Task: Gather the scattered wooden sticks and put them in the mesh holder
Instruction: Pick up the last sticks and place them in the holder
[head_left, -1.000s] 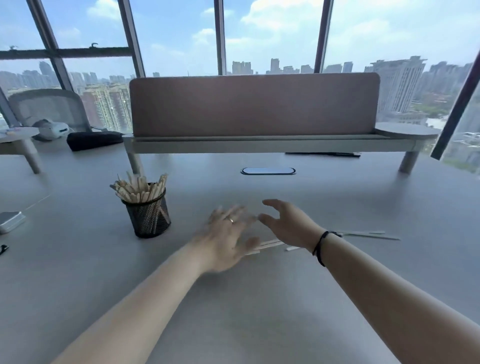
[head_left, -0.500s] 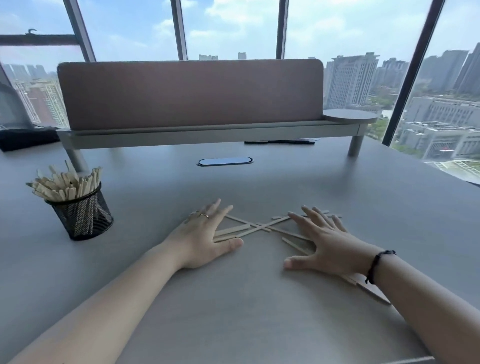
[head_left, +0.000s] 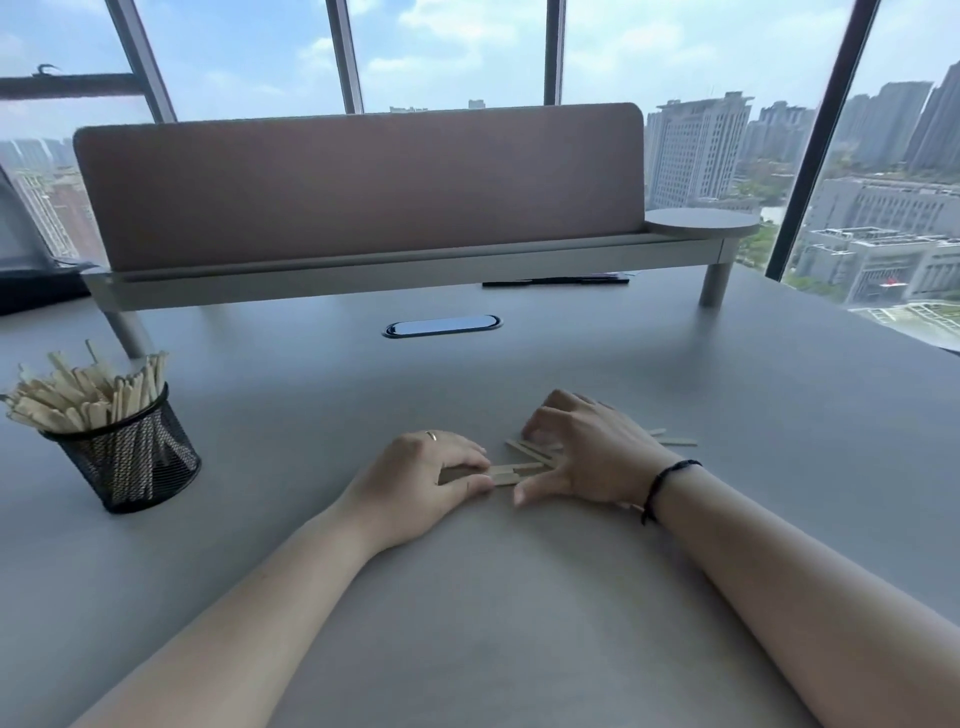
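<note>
Sticks lie bunched flat on the grey table at picture centre, between the two hands. Left hand rests palm down at the bundle's 9 o'clock end, fingers curled over the sticks and thumb tucked against their near edge, closing on them. Right hand sits at the 3 o'clock end, fingers bent and arched over the sticks, thumb on the table just near of them; whether it truly grips any I cannot tell. A few stick ends poke out past the right hand toward 3 o'clock. A ring shows on the left hand, a dark band on the right wrist. Holder, black mesh, stands upright well apart at 9 o'clock, already crowded with sticks fanning above its rim. A shelf with a panel spans the table at 12 o'clock.
</note>
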